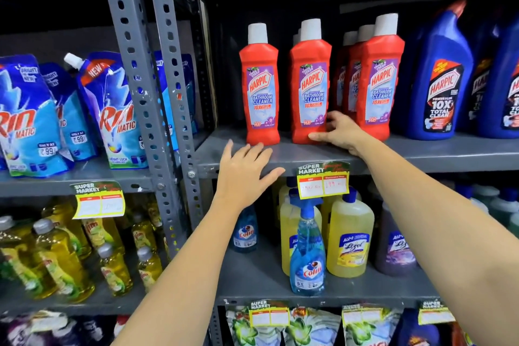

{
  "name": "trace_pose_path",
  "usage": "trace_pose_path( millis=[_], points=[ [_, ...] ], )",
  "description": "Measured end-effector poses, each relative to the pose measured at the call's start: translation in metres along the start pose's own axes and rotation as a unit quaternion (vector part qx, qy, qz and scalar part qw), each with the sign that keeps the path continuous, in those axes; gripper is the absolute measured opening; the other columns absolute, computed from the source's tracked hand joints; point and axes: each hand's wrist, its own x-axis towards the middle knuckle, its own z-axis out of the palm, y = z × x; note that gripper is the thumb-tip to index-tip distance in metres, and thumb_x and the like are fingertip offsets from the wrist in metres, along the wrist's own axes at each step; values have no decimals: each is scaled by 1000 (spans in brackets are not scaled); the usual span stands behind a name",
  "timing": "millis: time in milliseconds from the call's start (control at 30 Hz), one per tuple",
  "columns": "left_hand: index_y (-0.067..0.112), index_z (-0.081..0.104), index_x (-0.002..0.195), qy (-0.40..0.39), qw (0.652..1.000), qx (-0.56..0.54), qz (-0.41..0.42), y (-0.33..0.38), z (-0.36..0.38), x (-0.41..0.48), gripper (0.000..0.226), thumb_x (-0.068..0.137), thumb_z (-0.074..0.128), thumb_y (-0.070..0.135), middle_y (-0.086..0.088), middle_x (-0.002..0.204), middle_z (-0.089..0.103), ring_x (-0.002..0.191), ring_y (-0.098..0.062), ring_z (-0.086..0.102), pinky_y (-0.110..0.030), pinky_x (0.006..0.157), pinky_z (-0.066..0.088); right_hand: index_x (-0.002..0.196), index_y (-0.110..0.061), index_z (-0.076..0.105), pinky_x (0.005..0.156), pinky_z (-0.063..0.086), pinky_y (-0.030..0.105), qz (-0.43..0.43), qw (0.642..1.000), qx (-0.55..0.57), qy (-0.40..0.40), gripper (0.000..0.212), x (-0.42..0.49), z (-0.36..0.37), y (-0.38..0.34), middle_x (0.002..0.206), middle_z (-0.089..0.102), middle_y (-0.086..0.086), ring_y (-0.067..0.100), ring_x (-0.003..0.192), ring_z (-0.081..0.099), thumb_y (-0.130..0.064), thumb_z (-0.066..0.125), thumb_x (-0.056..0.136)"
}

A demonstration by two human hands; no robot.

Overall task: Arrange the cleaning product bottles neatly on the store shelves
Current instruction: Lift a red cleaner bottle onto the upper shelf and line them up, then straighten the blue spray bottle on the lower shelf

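Red Harpic bathroom cleaner bottles with white caps stand upright on the grey metal shelf (421, 154). One bottle (261, 87) stands alone at the left and a second bottle (310, 87) is just right of it. A tight cluster of several more (379, 78) stands further right. My right hand (341, 132) is at the base of the second bottle, with the thumb across its front and the fingers curled round its right side. My left hand (244, 171) is spread flat over the shelf's front edge, just below the leftmost bottle and holding nothing.
Blue Harpic bottles (441, 78) fill the shelf's right end. A perforated upright post (134, 64) separates the bay of Rin pouches (28, 121) and Vim bottles (61, 255). On the shelf below stand a Colin spray (307, 247) and a yellow Lizol bottle (351, 236). A price tag (323, 180) hangs from the shelf edge.
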Motion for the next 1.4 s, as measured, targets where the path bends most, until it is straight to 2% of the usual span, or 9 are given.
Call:
trace_pose_path(
  millis=[100, 267, 400, 500, 600, 733, 933, 1133, 1400],
  points=[
    [16, 40, 144, 24, 999, 5, -28, 4, -1, -22, 56, 99, 37, 49, -9, 153, 35, 144, -27, 25, -62, 114, 6, 135, -7, 48, 90, 48, 27, -64, 981, 82, 164, 64, -22, -7, -6, 108, 63, 4, 14, 98, 61, -21, 78, 81],
    [20, 40, 144, -34, 997, -54, -39, 23, 26, -141, 48, 100, 37, 40, -9, 158, 25, 146, -26, 15, -61, 115, 5, 104, -34, 55, 71, 45, 17, -287, 853, 121, 418, 24, -116, 1, 42, 69, 64, -20, -1, 66, 59, -16, 64, 91],
    [22, 23, 151, -322, 938, -93, -91, 38, 67, -244, 56, 102, 25, 49, -3, 160, -3, 147, -22, -11, -51, 118, 10, 97, -37, 56, 66, 46, 24, -184, 924, 106, 319, 25, -166, 44, 121, 70, 62, -12, 10, 65, 56, -12, 59, 93],
    [21, 7, 153, -431, 890, -75, -128, 32, 95, -282, 64, 99, 17, 55, -3, 158, -16, 145, -23, -18, -42, 119, 1, 97, -29, 61, 65, 49, 28, -75, 979, 20, 187, 18, -178, 68, 173, 83, 66, 5, 14, 70, 58, -14, 67, 90],
    [21, 4, 153, -482, 865, -48, -129, 27, 109, -295, 65, 100, 22, 55, -4, 161, -5, 147, -23, -7, -42, 118, 2, 115, -19, 59, 70, 49, 25, 40, 997, -62, 26, 40, -177, 81, 205, 103, 64, -1, 16, 88, 62, -29, 77, 81],
    [15, 38, 145, -462, 873, -57, -148, 33, 114, -298, 62, 95, 25, 50, -12, 153, 35, 139, -32, 33, -49, 114, 23, 122, -16, 56, 85, 52, 26, 96, 987, -74, -105, 58, -165, 98, 221, 115, 64, 0, 16, 104, 64, -34, 83, 74],
    [19, 40, 144, -434, 883, -70, -162, 33, 120, -305, 60, 95, 26, 48, -10, 151, 39, 138, -30, 36, -47, 114, 20, 121, -13, 56, 67, 52, 10, 94, 993, -42, -55, 59, -153, 126, 226, 110, 69, 2, -1, 86, 64, -14, 87, 70],
    [22, 20, 151, -443, 879, -70, -163, 33, 120, -307, 58, 101, 21, 49, -7, 160, 18, 146, -27, 13, -45, 118, 10, 124, -10, 59, 84, 58, 40, 85, 992, -80, -36, 64, -158, 175, 207, 110, 74, 8, 21, 95, 71, -22, 88, 68],
    [23, -2, 152, -465, 873, -35, -147, 31, 120, -305, 62, 101, 19, 50, -8, 162, -1, 147, -25, -6, -45, 119, -4, 113, -8, 57, 74, 54, 35, 59, 991, -115, 30, 55, -142, 242, 172, 104, 74, 11, 30, 94, 69, -31, 85, 72]
  ],
)
